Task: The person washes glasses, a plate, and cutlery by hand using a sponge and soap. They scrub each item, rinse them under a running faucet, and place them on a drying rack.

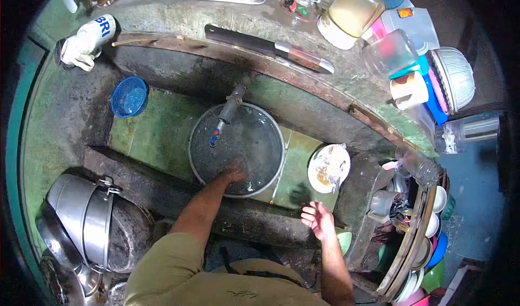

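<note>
My left hand (236,171) reaches into a large round metal basin (190,153) of water under the tap (230,110). Its fingers are under the water and blurred, so what they hold, if anything, is hidden. On the right, my right hand (318,220) is raised over the sink's front ledge, palm up, fingers apart and slightly curled, holding nothing. Just beyond it, a white plate (329,168) with food scraps and what looks like cutlery lies on the green tiled sink floor.
A blue plastic basket (129,97) sits at the sink's left. A large knife (271,48) lies on the back ledge. Metal pots (81,214) stand at the lower left. A dish rack (403,246) is at the right, with a green bowl (344,241) nearer.
</note>
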